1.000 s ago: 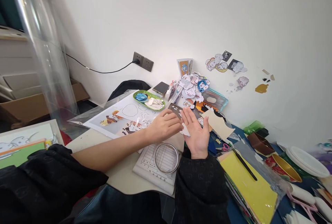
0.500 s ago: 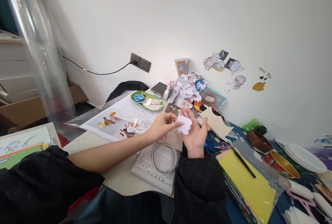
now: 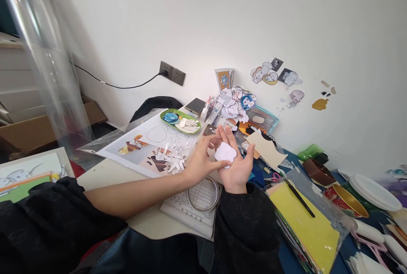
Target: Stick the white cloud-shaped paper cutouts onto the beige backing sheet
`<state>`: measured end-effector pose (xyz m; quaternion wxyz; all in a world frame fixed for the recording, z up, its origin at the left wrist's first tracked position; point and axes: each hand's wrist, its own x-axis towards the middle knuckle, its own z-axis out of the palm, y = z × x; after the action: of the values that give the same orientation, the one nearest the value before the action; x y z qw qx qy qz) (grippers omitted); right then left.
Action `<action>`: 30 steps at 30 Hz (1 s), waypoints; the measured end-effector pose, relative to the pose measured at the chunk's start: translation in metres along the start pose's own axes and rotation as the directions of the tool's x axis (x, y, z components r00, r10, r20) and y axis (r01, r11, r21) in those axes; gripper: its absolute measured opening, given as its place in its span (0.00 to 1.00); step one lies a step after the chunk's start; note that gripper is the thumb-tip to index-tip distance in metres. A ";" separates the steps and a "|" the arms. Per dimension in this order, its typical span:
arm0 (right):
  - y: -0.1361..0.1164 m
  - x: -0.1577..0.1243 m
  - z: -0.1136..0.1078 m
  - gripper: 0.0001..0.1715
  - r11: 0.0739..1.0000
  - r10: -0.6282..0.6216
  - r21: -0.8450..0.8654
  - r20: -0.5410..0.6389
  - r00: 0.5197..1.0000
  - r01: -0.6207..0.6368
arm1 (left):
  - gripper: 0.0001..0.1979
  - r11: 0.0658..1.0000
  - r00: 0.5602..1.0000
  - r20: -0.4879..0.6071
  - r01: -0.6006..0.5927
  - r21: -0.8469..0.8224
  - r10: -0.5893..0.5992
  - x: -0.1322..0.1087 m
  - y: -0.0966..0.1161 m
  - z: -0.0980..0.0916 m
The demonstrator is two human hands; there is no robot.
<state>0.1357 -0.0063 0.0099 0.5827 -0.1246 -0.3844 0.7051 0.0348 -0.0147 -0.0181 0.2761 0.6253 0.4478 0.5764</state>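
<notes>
A small white paper cutout with a wavy edge lies over my right palm. My left hand reaches in from the left and holds it by its side, the thumb along the lower edge and the fingers curled at the left edge. Palm up beneath it, my right hand is open, with its fingers stretched out and the thumb apart. White paper strips lie beside my left hand. Below both hands, a metal ring rests on a printed grid sheet.
A green tray holds blue and white pieces. Behind my hands are a phone, a pile of character cutouts and a teal-edged case. At right lie yellow sheets, a black pen-like tool, pink-handled scissors and a red-gold bowl.
The cutout has turned and lies flatter on my right palm. My left thumb has moved down to its lower edge, and the left fingers have spread from their pinch.
</notes>
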 end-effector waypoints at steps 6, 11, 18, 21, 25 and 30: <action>0.005 -0.004 0.014 0.39 0.999 0.054 0.005 -0.002 0.999 -0.054 | 0.43 0.997 0.993 -0.105 0.043 -0.057 -0.049 0.002 -0.006 0.000; 0.011 -0.007 0.018 0.40 0.990 0.138 -0.003 0.087 0.987 -0.138 | 0.45 0.975 0.981 -0.149 0.093 -0.204 -0.125 0.004 -0.006 0.002; 0.007 -0.005 0.017 0.35 0.983 0.171 -0.070 0.046 0.984 -0.168 | 0.48 0.968 0.982 -0.117 0.118 -0.221 -0.147 0.003 -0.005 0.002; 0.002 -0.002 0.015 0.31 0.991 0.123 -0.039 -0.053 0.991 -0.125 | 0.49 0.968 0.989 -0.032 0.137 -0.208 -0.147 0.000 -0.003 0.003; -0.003 -0.002 0.012 0.35 1.000 0.022 -0.013 -0.082 0.996 -0.024 | 0.46 0.964 0.983 0.110 0.166 -0.209 -0.145 -0.003 0.002 0.004; -0.006 -0.003 0.013 0.35 0.997 -0.040 -0.070 -0.144 0.989 0.030 | 0.43 0.980 0.973 0.202 0.139 -0.143 -0.108 -0.002 0.002 0.001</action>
<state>0.1325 -0.0139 0.0220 0.6167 -0.1886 -0.3669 0.6704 0.0366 -0.0168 -0.0173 0.4018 0.6256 0.4105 0.5279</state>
